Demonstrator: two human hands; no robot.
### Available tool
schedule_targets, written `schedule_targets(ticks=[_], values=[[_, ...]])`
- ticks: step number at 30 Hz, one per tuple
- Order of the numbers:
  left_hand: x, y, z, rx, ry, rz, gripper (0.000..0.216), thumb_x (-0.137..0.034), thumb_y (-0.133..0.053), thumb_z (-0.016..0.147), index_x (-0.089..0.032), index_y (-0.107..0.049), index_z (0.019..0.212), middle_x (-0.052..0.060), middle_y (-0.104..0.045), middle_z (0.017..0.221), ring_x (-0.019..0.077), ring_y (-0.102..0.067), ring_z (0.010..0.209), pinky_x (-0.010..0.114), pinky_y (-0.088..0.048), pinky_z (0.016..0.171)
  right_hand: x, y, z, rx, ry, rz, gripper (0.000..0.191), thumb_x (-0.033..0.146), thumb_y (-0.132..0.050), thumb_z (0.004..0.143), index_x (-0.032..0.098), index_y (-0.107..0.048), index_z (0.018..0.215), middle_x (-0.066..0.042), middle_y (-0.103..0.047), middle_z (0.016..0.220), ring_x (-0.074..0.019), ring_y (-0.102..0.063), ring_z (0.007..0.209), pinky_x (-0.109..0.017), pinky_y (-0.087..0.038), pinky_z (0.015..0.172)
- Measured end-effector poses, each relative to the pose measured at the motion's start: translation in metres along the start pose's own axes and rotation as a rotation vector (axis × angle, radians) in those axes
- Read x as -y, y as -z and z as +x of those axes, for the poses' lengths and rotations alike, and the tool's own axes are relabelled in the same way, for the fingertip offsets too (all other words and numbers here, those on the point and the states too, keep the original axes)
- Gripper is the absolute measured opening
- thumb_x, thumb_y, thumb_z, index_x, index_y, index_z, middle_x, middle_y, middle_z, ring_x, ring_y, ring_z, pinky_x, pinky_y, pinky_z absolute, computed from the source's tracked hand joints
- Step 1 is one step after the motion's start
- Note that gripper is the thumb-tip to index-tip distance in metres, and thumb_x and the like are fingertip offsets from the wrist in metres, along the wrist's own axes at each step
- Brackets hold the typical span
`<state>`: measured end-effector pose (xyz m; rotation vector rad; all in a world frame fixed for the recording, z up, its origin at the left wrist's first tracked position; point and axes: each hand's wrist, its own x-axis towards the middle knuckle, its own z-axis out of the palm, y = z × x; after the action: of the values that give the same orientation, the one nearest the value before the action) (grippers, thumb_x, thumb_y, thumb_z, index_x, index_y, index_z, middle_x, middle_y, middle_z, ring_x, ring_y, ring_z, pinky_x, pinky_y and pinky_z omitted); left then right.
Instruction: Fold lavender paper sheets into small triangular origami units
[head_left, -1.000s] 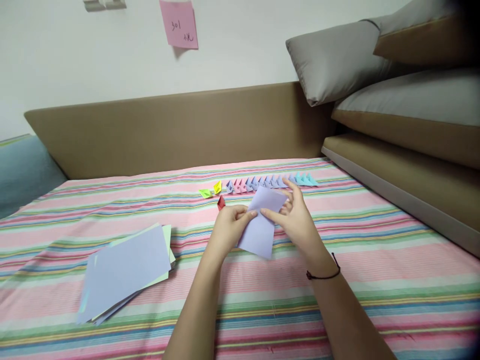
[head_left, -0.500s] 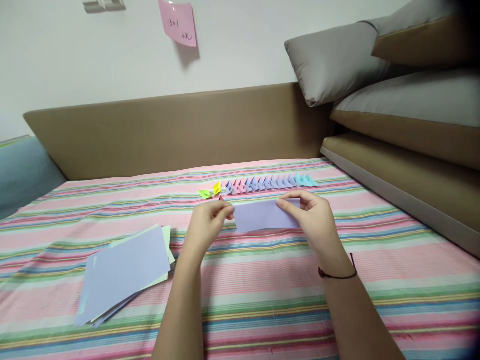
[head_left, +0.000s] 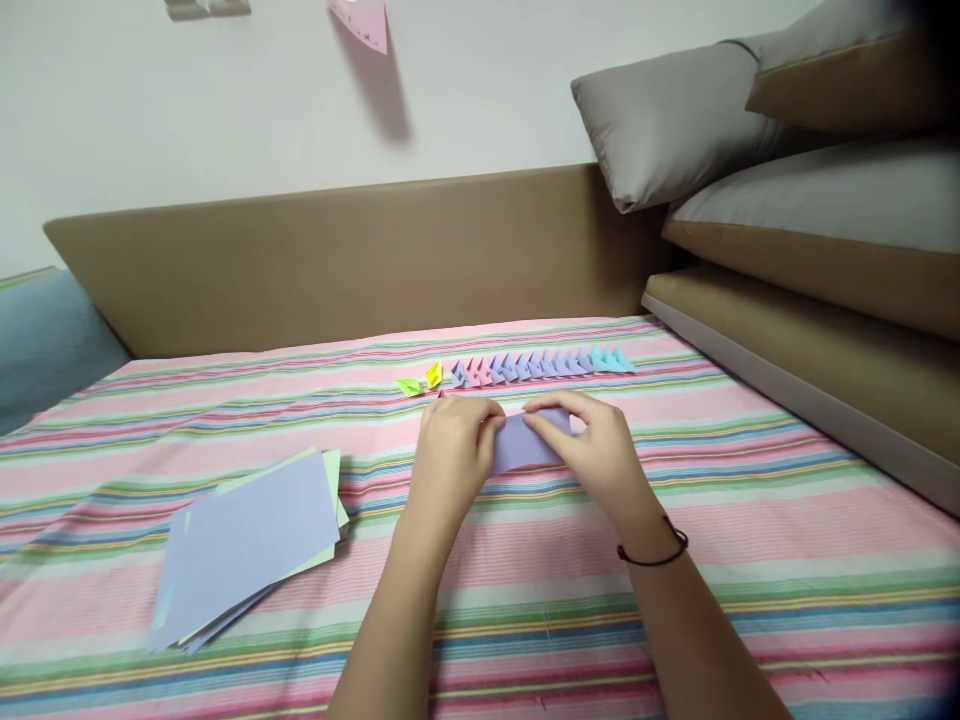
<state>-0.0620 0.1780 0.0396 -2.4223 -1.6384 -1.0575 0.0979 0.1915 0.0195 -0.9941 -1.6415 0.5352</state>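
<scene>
A folded strip of purple paper (head_left: 523,445) is held up between both hands, above the striped cloth. My left hand (head_left: 454,437) pinches its left end, with thumb and fingers pressed together. Over its upper right part, my right hand (head_left: 589,435) grips the paper between thumb and fingers; a dark cord bracelet (head_left: 654,560) circles that wrist. Just beyond the hands lies a row of small folded paper pieces (head_left: 532,367) in blue, pink, purple and turquoise. A yellow folded piece (head_left: 434,375) and a green one (head_left: 409,386) lie at its left end.
A stack of purple and pale green paper sheets (head_left: 251,545) lies at the left on the striped cloth (head_left: 540,630). Behind stands a brown sofa back (head_left: 337,265). Grey and brown cushions (head_left: 810,200) pile up at the right. A pink note (head_left: 364,22) hangs on the wall.
My hands have moved closer together along the purple paper, the left going right and the right going left. Less of the paper shows between them. The pink note has lifted on the wall.
</scene>
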Motion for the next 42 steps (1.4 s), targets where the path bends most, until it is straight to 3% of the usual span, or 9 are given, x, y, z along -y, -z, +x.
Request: schedule_targets(ticks=[8, 14, 17, 23, 28, 32, 35, 38, 42], values=[[0.0, 0.003, -0.001, 0.029, -0.063, 0.052, 0.017, -0.012, -0.048, 0.084, -0.02, -0.063, 0.079, 0.001, -0.068, 0.079, 0.0188, -0.058, 0.08, 0.037, -0.037, 0.086, 0.004, 0.003, 0.001, 0.119, 0.136, -0.304, 0.012, 0.014, -0.06, 0.079, 0.023, -0.067, 0.076, 0.002, -0.069, 0.081, -0.018, -0.061, 0.083, -0.033, -0.042, 0.082], [0.016, 0.016, -0.001, 0.014, 0.043, -0.06, 0.017, -0.015, -0.047, 0.082, -0.02, -0.061, 0.073, 0.002, -0.067, 0.077, 0.0194, -0.058, 0.078, 0.034, -0.04, 0.08, -0.011, 0.025, 0.004, -0.053, 0.067, -0.299, 0.009, 0.017, -0.059, 0.077, 0.02, -0.066, 0.072, -0.002, -0.067, 0.074, -0.0192, -0.06, 0.075, -0.034, -0.044, 0.076], [0.016, 0.017, -0.002, 0.028, 0.147, -0.253, 0.017, -0.019, -0.047, 0.082, -0.02, -0.061, 0.074, 0.002, -0.067, 0.079, 0.0184, -0.059, 0.077, 0.03, -0.042, 0.072, -0.01, 0.027, 0.005, -0.119, -0.066, -0.059, 0.013, 0.03, -0.059, 0.081, 0.02, -0.067, 0.078, -0.005, -0.069, 0.085, -0.0212, -0.062, 0.084, -0.035, -0.046, 0.077], [0.011, 0.012, -0.001, 0.16, 0.288, -0.631, 0.011, -0.026, -0.057, 0.078, -0.018, -0.063, 0.073, 0.003, -0.066, 0.075, 0.0165, -0.06, 0.073, 0.026, -0.044, 0.067, -0.005, 0.014, 0.003, 0.159, -0.406, 0.434, 0.035, 0.041, -0.075, 0.066, 0.018, -0.066, 0.091, -0.006, -0.071, 0.086, -0.0203, -0.066, 0.075, -0.031, -0.05, 0.063], [0.017, 0.012, 0.0, -0.071, 0.549, -1.029, 0.03, -0.03, -0.075, 0.065, -0.018, -0.061, 0.09, -0.003, -0.062, 0.066, 0.0098, -0.057, 0.062, 0.019, -0.041, 0.056, -0.01, 0.012, 0.003, -0.116, -0.457, 0.507, 0.031, 0.037, -0.079, 0.06, 0.018, -0.061, 0.075, -0.001, -0.068, 0.072, -0.0176, -0.063, 0.066, -0.029, -0.049, 0.059], [0.014, 0.007, 0.002, -0.3, 0.7, -1.314, 0.036, -0.035, -0.076, 0.065, -0.018, -0.063, 0.094, -0.001, -0.066, 0.079, 0.008, -0.059, 0.066, 0.017, -0.043, 0.055, -0.003, 0.003, 0.003, -0.261, -0.456, 0.653, 0.029, 0.034, -0.079, 0.061, 0.019, -0.059, 0.075, 0.0, -0.068, 0.071, -0.0168, -0.064, 0.066, -0.031, -0.052, 0.066], [0.004, 0.0, 0.003, -0.22, 0.637, -1.545, 0.037, -0.044, -0.068, 0.073, -0.018, -0.065, 0.099, 0.005, -0.068, 0.099, 0.0142, -0.064, 0.086, 0.023, -0.051, 0.069, 0.002, -0.007, 0.002, -0.348, -0.408, 0.682, 0.026, 0.034, -0.076, 0.065, 0.02, -0.056, 0.073, 0.001, -0.066, 0.065, -0.0151, -0.062, 0.061, -0.029, -0.051, 0.063], [-0.006, -0.009, 0.003, -0.131, 0.619, -1.599, 0.034, -0.034, -0.075, 0.068, -0.016, -0.065, 0.096, 0.007, -0.068, 0.104, 0.0189, -0.064, 0.095, 0.028, -0.053, 0.081, 0.004, -0.014, 0.001, -0.401, -0.356, 0.687, 0.024, 0.033, -0.073, 0.07, 0.02, -0.053, 0.072, 0.003, -0.062, 0.061, -0.013, -0.06, 0.057, -0.026, -0.049, 0.058], [-0.014, -0.016, 0.005, -0.321, 0.618, -1.589, 0.047, -0.017, -0.076, 0.065, -0.02, -0.058, 0.108, 0.004, -0.068, 0.106, 0.016, -0.064, 0.099, 0.025, -0.052, 0.084, 0.006, -0.02, -0.001, -0.42, -0.321, 0.721, 0.021, 0.031, -0.07, 0.073, 0.02, -0.053, 0.074, 0.001, -0.064, 0.069, -0.0136, -0.063, 0.066, -0.026, -0.051, 0.063]])
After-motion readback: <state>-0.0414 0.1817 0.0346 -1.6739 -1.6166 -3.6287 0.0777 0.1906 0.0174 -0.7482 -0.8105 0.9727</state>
